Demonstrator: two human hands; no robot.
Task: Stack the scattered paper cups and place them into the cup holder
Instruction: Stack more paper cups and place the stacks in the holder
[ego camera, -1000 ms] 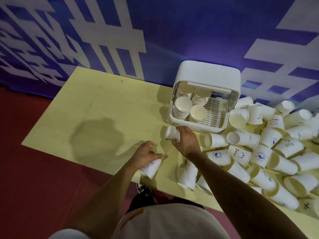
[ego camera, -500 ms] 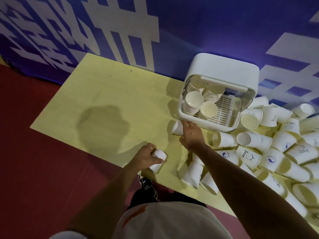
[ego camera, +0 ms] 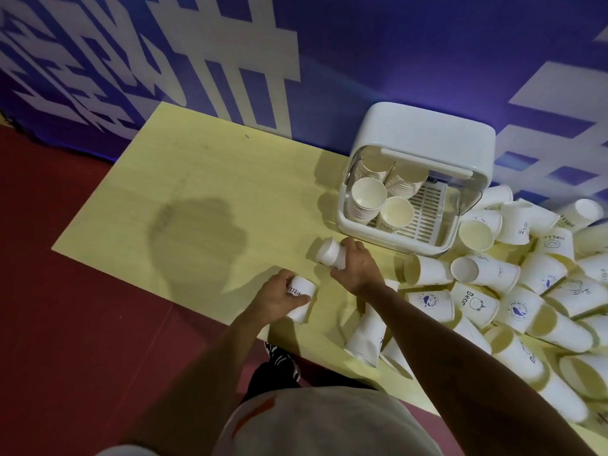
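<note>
We see the left hand (ego camera: 279,299) near the front edge of the yellow worktop (ego camera: 214,179), its fingers and thumb curled round a printed cup (ego camera: 301,297) that lies tilted, its lettering facing up. Just beyond it, the right hand (ego camera: 357,268) grips a white cup (ego camera: 330,253) with its fingers wrapped round the wall and the closed base turned toward the left. We cannot tell whether either cup touches the worktop. The two cups are near each other but apart. The white cup sits just in front of the near left corner of the cup holder (ego camera: 427,126), a white box with a clear cover lifted up, standing against the blue wall (ego camera: 362,44). Inside the holder, stacked cups (ego camera: 368,200) fill the left side, mouths up, while the slatted floor on the right side shows bare. To the right of the holder and of the right forearm lies the pile of scattered cups (ego camera: 526,291), most of them on their sides, some with printed marks, spreading to the edge of the view. A dark shadow falls on the worktop left of the hands, and the red floor (ego camera: 82,291) shows below it.
</note>
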